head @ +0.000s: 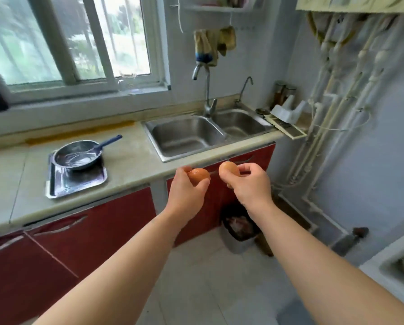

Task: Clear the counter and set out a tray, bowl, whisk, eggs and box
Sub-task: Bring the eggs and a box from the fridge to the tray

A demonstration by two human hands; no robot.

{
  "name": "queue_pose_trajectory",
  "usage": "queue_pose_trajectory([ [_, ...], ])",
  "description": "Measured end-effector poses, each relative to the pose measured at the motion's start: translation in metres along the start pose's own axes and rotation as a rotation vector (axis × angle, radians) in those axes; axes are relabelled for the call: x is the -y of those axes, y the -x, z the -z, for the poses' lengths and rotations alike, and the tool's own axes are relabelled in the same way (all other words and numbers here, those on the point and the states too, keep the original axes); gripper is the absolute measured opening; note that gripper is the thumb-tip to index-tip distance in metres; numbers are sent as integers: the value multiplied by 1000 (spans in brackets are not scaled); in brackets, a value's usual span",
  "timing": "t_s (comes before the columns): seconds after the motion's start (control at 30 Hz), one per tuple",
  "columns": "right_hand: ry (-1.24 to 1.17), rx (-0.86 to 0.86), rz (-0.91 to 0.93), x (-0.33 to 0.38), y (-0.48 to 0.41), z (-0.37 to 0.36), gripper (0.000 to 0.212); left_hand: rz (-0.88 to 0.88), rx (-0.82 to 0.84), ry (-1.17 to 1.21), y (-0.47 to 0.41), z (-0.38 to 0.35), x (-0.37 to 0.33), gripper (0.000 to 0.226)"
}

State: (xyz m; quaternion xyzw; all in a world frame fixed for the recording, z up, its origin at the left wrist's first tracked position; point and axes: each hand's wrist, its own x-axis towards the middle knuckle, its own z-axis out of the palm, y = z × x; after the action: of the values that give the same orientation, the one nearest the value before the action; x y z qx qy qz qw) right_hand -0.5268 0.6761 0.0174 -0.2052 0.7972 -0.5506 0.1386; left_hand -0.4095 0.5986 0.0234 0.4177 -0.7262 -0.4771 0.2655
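Brown egg [198, 175] part-hidden in L hand [186, 195], pale egg [229, 170] in R hand [250, 187].

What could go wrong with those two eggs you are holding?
1. Each egg is held only in the fingers, the left egg in the left hand and the right egg in the right hand. They seem short of the counter, over the tiled floor, so a slip would likely smash one.
2. The eggs are close together and could knock and crack.
3. Set loose on the flat counter, they might roll off.
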Motion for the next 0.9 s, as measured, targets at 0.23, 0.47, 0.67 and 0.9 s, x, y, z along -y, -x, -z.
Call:
queue_pose_trajectory([
  [0.23, -37, 160, -13, 65, 1, -179, 44, 99, -145, -32, -74, 153, 71, 58],
  [0.47, 35, 277, -39, 80, 2, -310, 49, 212, -190, -62, -127, 250, 139, 59],
  [0.67, 203, 362, -52, 65, -22, -385, 40, 336, -234, -62, -178, 279, 198, 60],
  [0.9, 329, 501, -29, 45, -73, -461, 45, 453, -243, -88, -240, 278, 255, 55],
])
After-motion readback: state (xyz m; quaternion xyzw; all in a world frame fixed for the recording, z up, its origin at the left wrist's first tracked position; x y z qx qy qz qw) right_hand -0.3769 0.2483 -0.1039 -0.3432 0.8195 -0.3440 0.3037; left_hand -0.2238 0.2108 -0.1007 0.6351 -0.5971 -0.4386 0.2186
